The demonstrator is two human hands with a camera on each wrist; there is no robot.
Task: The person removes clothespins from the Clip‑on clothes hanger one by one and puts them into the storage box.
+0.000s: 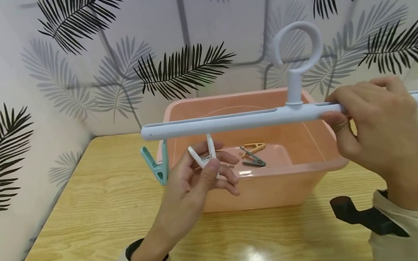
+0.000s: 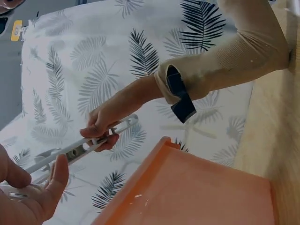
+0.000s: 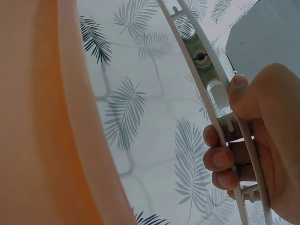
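Note:
My right hand (image 1: 384, 125) grips a pale blue hanger (image 1: 216, 124) near its right end, above the basin, with its ring hook upright. In the right wrist view, the fingers of that hand curl round the bar's slotted frame. Between thumb and fingers my left hand (image 1: 193, 183) pinches a white clothespin (image 1: 211, 149), its upper end just under the bar; whether they touch I cannot tell. A teal clothespin (image 1: 161, 165) hangs at the bar's left end, one leg up against it.
A pink plastic basin (image 1: 261, 189) stands on the wooden table (image 1: 87, 211). Inside it lie a dark green clothespin (image 1: 253, 160) and a yellow clothespin (image 1: 254, 147). Behind rises a leaf-patterned cloth backdrop (image 1: 206, 28).

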